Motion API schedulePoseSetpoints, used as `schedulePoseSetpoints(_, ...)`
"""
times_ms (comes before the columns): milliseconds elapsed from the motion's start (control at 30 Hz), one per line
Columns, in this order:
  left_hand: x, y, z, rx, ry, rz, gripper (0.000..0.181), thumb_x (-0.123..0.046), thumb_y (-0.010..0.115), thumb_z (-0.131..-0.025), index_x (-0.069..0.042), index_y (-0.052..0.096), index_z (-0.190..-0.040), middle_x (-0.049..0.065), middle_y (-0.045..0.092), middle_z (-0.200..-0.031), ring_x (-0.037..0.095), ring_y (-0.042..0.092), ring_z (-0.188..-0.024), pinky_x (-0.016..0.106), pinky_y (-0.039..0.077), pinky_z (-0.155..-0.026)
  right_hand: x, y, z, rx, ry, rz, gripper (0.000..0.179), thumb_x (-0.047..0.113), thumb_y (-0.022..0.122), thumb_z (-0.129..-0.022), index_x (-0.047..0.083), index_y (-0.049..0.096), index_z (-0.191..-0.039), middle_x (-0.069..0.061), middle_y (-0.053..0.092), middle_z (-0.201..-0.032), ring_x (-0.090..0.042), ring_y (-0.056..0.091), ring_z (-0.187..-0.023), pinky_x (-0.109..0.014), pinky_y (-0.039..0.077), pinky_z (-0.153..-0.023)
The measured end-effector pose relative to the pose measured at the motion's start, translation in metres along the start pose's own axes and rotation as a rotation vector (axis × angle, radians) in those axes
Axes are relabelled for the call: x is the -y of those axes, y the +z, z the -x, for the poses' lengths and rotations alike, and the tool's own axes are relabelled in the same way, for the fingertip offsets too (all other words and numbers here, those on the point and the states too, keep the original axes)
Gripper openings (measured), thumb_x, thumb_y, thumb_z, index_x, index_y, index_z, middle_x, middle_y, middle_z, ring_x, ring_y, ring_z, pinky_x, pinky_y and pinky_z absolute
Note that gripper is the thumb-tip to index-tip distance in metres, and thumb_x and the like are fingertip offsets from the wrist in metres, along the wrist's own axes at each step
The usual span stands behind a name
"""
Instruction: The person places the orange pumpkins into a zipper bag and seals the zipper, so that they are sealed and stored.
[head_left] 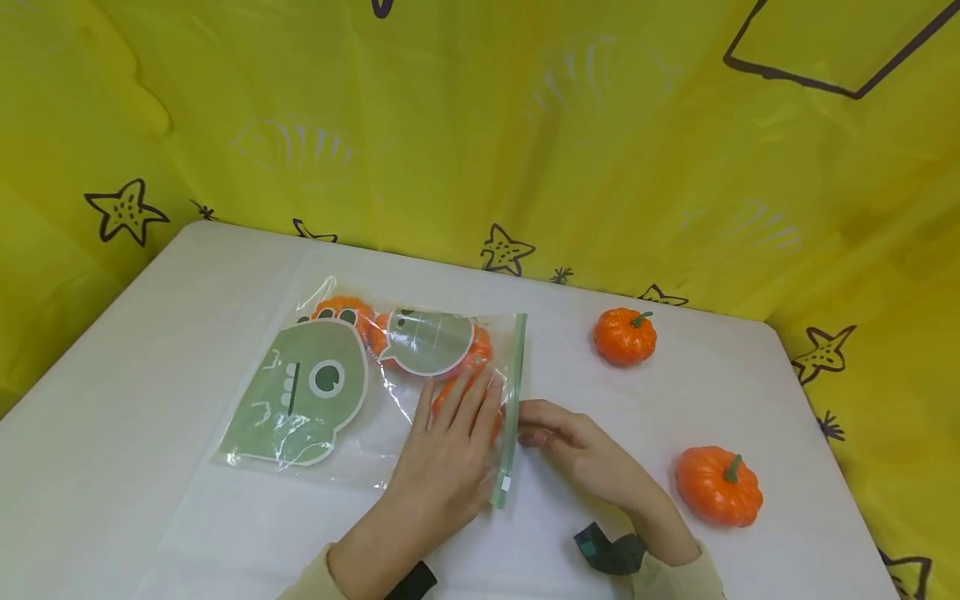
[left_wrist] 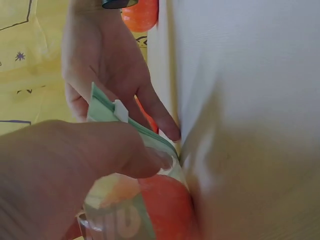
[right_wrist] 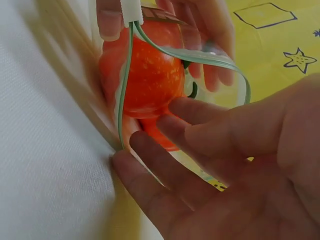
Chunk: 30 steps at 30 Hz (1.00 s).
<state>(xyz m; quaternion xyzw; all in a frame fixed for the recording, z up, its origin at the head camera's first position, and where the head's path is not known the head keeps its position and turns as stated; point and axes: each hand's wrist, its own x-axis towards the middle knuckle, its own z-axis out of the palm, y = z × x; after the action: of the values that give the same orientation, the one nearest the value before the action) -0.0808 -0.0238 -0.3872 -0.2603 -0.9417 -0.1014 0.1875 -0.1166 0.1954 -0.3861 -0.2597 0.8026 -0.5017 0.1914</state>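
A clear zip bag with green cartoon prints lies flat, its green zip edge toward the right. Several small orange pumpkins are inside; one pumpkin sits just within the parted mouth. My left hand holds the bag over that pumpkin, its fingers across the top and its bent thumb at the near side by the zip edge. At the mouth, my right hand has its fingers loosely bent and spread, fingertips right at the lower zip edge, with nothing between them.
On the white table, one orange pumpkin stands at the back right and another pumpkin right of my right wrist. A white zip slider sits near the bag's front corner. A yellow curtain hangs behind the table.
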Motion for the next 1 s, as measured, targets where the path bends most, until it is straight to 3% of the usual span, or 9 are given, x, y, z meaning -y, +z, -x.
schedulePoseSetpoints(133, 0.000, -0.002, -0.001, -0.029, 0.002, 0.006, 0.079, -0.023, 0.070, -0.079, -0.003, 0.039, -0.149, 0.013, 0.043, -0.153, 0.033, 0.040, -0.142, 0.059, 0.029, -0.114, 0.003, 0.000, 0.000, 0.004, -0.011, 0.050, 0.047, -0.008, 0.046, -0.096, 0.011, 0.059, -0.136, -0.006, 0.059, -0.139, -0.013, 0.060, -0.115, -0.021, 0.045, -0.104)
schedulePoseSetpoints(267, -0.001, -0.003, -0.002, -0.033, -0.018, -0.008, 0.073, -0.024, 0.068, -0.083, -0.004, 0.040, -0.148, 0.012, 0.045, -0.153, 0.031, 0.042, -0.141, 0.059, 0.032, -0.112, 0.008, -0.006, 0.004, -0.076, 0.038, 0.172, 0.041, -0.004, 0.052, -0.096, 0.015, 0.062, -0.131, 0.000, 0.063, -0.133, -0.016, 0.060, -0.119, -0.031, 0.048, -0.105)
schedulePoseSetpoints(400, -0.001, -0.005, -0.001, -0.005, -0.050, -0.027, 0.070, -0.026, 0.067, -0.086, -0.006, 0.041, -0.148, 0.010, 0.046, -0.152, 0.030, 0.043, -0.141, 0.060, 0.033, -0.112, 0.013, -0.016, 0.008, -0.169, 0.087, 0.265, 0.035, 0.000, 0.056, -0.096, 0.013, 0.064, -0.127, -0.002, 0.065, -0.128, -0.021, 0.062, -0.118, -0.043, 0.052, -0.100)
schedulePoseSetpoints(667, -0.002, -0.009, 0.000, 0.074, -0.088, 0.002, 0.065, -0.028, 0.063, -0.092, -0.017, 0.038, -0.151, 0.007, 0.040, -0.156, 0.030, 0.039, -0.143, 0.067, 0.032, -0.110, 0.025, -0.035, 0.025, -0.299, 0.177, 0.376, 0.032, 0.001, 0.057, -0.096, 0.005, 0.062, -0.127, -0.009, 0.065, -0.128, -0.031, 0.062, -0.118, -0.052, 0.051, -0.098)
schedulePoseSetpoints(833, -0.002, -0.013, -0.003, 0.103, -0.103, 0.003, 0.062, -0.029, 0.066, -0.091, -0.020, 0.043, -0.148, 0.009, 0.042, -0.154, 0.032, 0.041, -0.141, 0.070, 0.033, -0.107, 0.037, -0.054, 0.044, -0.371, 0.289, 0.501, 0.034, 0.015, 0.055, -0.100, 0.006, 0.059, -0.133, -0.014, 0.058, -0.136, -0.039, 0.055, -0.123, -0.061, 0.044, -0.101)
schedulePoseSetpoints(1000, -0.004, -0.013, -0.002, 0.066, -0.124, -0.015, 0.057, -0.029, 0.067, -0.090, -0.015, 0.049, -0.143, 0.010, 0.049, -0.148, 0.033, 0.046, -0.136, 0.069, 0.037, -0.105, 0.036, -0.067, 0.057, -0.368, 0.441, 0.581, 0.041, 0.023, 0.053, -0.101, 0.002, 0.054, -0.136, -0.024, 0.050, -0.141, -0.045, 0.044, -0.131, -0.066, 0.034, -0.106)
